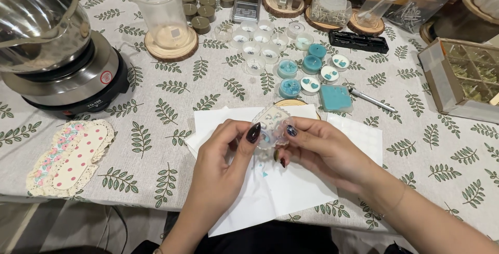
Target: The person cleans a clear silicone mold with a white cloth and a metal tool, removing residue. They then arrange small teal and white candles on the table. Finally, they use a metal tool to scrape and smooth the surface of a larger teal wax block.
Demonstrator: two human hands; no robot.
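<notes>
- Both hands meet low at centre; left hand point(224, 152) and right hand point(317, 150) together grasp a small clear silicone mould point(273, 126), thumbs and fingertips pinched on its edges.
- Mould is held just above white paper sheets point(291, 191) spread on the leaf-patterned tablecloth point(156, 113); small blue flakes point(262, 171) lie on the paper beneath it.
- Beyond the hands: blue-filled small cups point(301, 72), a square blue slab point(335, 98), and a metal pen-like tool point(371, 99) beside it.
- Empty clear cups point(254, 46) are grouped further back.
- Far left: steel pot point(36, 20) on a round hot plate point(78, 87); clear measuring beaker point(161, 9) on a wooden coaster point(171, 46).
- Left edge: dotted lace-trimmed pad point(73, 158).
</notes>
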